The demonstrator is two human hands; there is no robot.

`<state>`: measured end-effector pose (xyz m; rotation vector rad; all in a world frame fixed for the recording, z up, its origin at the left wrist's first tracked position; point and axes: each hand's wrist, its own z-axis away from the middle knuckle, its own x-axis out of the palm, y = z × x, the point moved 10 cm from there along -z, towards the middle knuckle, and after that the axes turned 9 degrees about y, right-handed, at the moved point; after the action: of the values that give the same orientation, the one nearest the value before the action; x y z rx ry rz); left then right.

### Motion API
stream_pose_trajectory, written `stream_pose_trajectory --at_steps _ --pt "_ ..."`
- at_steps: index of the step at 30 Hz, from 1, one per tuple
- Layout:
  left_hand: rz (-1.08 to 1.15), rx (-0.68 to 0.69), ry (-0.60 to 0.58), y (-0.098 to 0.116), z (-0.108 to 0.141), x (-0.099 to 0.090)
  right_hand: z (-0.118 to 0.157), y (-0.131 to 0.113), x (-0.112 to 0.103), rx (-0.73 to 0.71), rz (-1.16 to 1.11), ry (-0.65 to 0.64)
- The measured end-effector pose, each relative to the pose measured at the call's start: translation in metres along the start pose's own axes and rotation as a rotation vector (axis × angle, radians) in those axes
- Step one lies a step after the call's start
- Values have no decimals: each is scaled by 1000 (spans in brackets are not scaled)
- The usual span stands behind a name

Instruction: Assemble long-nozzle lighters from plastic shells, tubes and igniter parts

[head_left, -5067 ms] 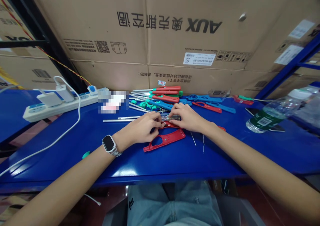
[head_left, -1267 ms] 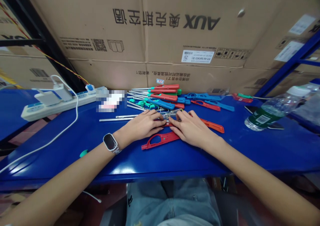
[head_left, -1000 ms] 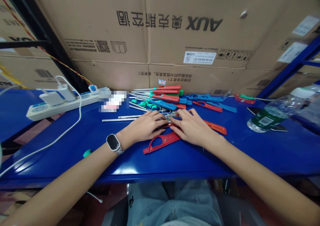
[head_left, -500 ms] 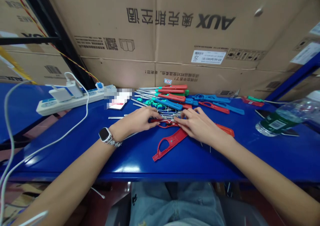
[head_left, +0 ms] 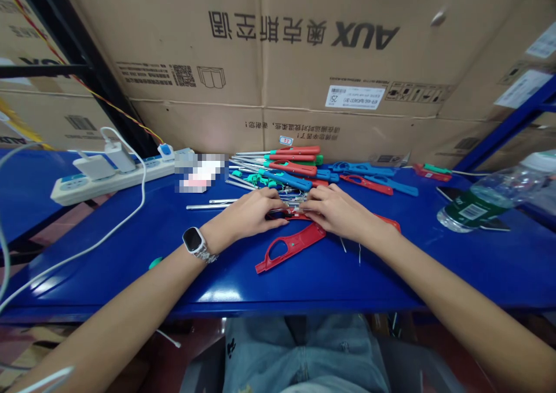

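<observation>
A red half shell of a long-nosed lighter (head_left: 296, 213) lies between my hands with small metal and wire parts in it. My left hand (head_left: 254, 212) is closed on the shell's left end, thumb in front. The bent fingers of my right hand (head_left: 341, 210) are pinched at the shell's right side, over a small part that is too small to make out. Just in front lies another red shell half (head_left: 291, 246) with a looped trigger opening. Behind my fingertips sits a heap of thin metal parts and wires (head_left: 295, 195), partly hidden.
Assembled lighters with red and blue handles (head_left: 289, 169) are piled behind, near green clips (head_left: 256, 179). Metal tubes (head_left: 204, 206) lie left. Blue shells (head_left: 367, 169) and a plastic bottle (head_left: 475, 208) are at the right. A power strip (head_left: 117, 176) with a white cable stands left; cardboard (head_left: 269, 63) backs the table.
The view has shifted slightly. My left hand has moved in a little over the shell and its fingers are more curled; my right fingers stay at its right side. A green piece now shows beside my left forearm.
</observation>
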<state>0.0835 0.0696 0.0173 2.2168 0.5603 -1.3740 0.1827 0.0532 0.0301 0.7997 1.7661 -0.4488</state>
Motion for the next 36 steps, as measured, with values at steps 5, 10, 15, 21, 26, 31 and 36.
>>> stream_pose_trajectory --at_steps 5,10,15,21,26,31,36 --pt "17 -14 2 -2 2 0 3 1 0 16 -7 -5" --pt "-27 -4 -6 0 2 0 3 -3 3 -2 -2 -5" --pt "-42 23 4 3 1 -1 8 -7 4 11 63 -21" --pt "9 -10 2 0 2 -2 17 -12 2 36 150 -19" --pt "111 -71 26 -15 7 -9 15 -8 -2 64 101 22" --pt "126 -45 -4 -20 9 -6 5 -4 -6 51 104 36" --pt "114 -25 -2 -19 9 -5 -16 -9 -8 37 68 37"
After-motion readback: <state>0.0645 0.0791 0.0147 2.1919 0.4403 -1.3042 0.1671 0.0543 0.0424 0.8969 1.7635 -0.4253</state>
